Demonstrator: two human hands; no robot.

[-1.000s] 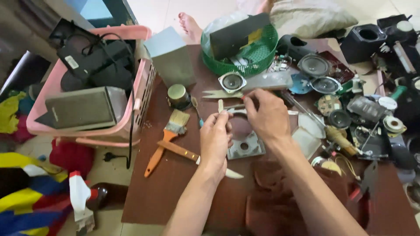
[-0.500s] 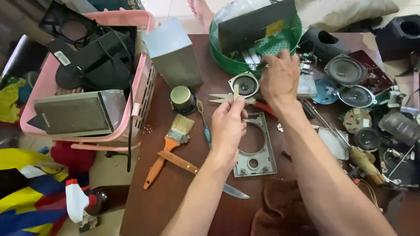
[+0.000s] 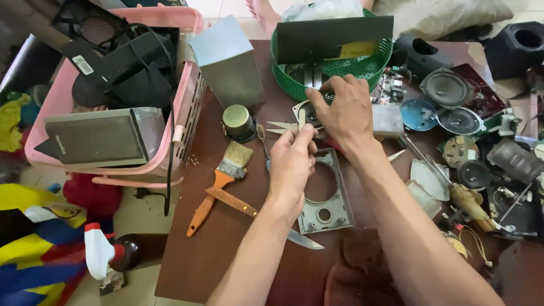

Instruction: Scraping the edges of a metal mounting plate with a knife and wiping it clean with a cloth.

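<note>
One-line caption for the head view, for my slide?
Left hand pinches a small pale part above a grey speaker faceplate; right hand covers a small speaker by the green basket.

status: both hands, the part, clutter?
Left hand pinches small pale strip. Right hand grips small round speaker driver. Grey cut-out faceplate below; scissors alongside.

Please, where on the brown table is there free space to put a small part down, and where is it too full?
Bare table shows at the near left, below the paintbrush and knife. Another free strip lies between the pink basket and the green basket, around the small can. The right side, with its loose speaker cones, is crowded.
</note>
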